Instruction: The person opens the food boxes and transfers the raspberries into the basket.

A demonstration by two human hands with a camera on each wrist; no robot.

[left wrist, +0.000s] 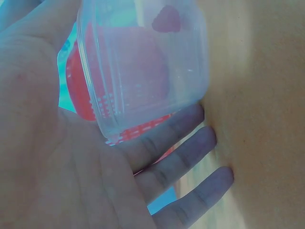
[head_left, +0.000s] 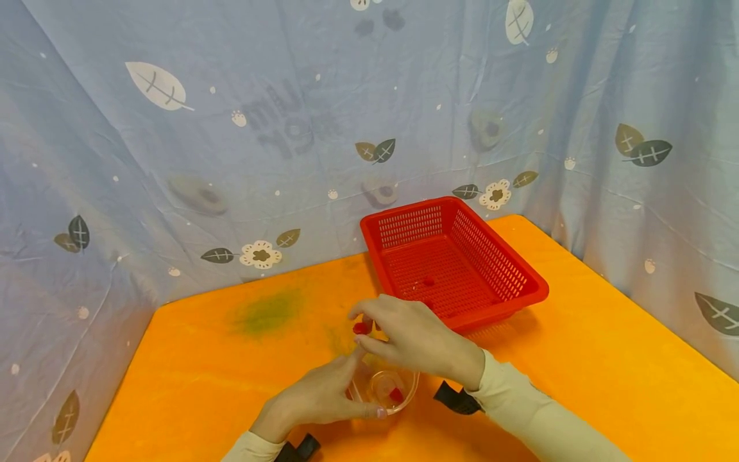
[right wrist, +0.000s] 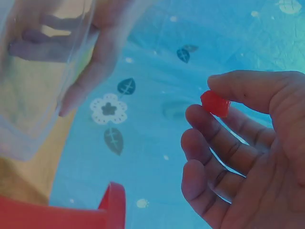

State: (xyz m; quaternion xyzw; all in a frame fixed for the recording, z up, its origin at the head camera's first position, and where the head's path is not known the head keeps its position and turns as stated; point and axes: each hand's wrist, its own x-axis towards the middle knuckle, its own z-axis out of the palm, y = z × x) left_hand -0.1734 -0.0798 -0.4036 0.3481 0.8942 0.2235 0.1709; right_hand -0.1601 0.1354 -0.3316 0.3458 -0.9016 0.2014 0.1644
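A clear plastic container [head_left: 413,390] stands on the orange tabletop, and my left hand [head_left: 317,393] grips its sides between thumb and fingers. Through its wall in the left wrist view shows a red piece [left wrist: 167,19] lying inside. Above the container my right hand [head_left: 418,337] pinches a small, bumpy red piece [right wrist: 215,103], raspberry-like in look, between thumb and fingertips. Its other fingers are loosely bent. The right hand's palm side and fingers are turned toward the left hand.
Behind the right hand sits a red perforated basket [head_left: 467,266], with a couple of small dark red spots on its floor. The orange tabletop [head_left: 190,359] has a greenish stain at left. A blue patterned curtain [head_left: 323,96] hangs around the back and sides.
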